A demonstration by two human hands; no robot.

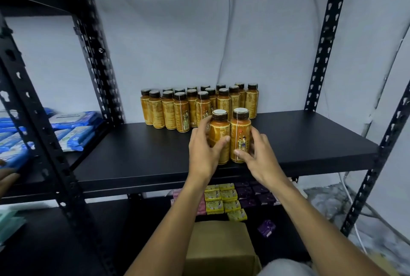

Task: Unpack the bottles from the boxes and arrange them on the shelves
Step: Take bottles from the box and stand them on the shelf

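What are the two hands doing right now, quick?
The left hand grips the left front bottle.
The right hand grips the right front bottle.

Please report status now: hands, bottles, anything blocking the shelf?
Left hand grips left bottle, right hand grips right bottle. Both upright on black shelf, before the bottle group. Nothing in the way.

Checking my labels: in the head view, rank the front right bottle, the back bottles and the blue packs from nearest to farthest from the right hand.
1. front right bottle, gripped by the right hand.
2. back bottles, behind it on the same shelf.
3. blue packs, far to the left.
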